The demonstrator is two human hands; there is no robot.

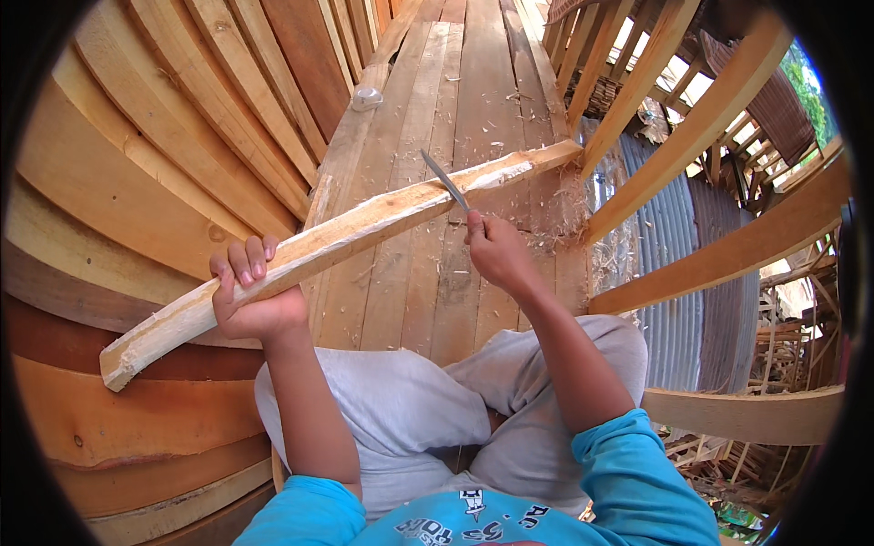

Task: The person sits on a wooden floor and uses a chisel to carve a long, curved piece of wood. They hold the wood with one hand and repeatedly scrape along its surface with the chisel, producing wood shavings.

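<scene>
A long, pale piece of wood (364, 227) with a rough-cut surface slants across in front of me, its near end low at the left and its far end up at the right by the railing. Around its left part my left hand (258, 296) is wrapped, fingers over the top. My right hand (499, 250) is closed on a knife (446, 180), whose handle is hidden in the fist. The grey blade points up and to the left and lies across the wood, right of its middle. Whether its edge bites in cannot be seen.
Wood shavings (555, 214) are scattered over the plank floor (391, 282). A small clear container (366, 98) sits near the left wall of boards (173, 136). On the right stands a slatted wooden railing (692, 109), with corrugated metal sheets (669, 264) beyond it.
</scene>
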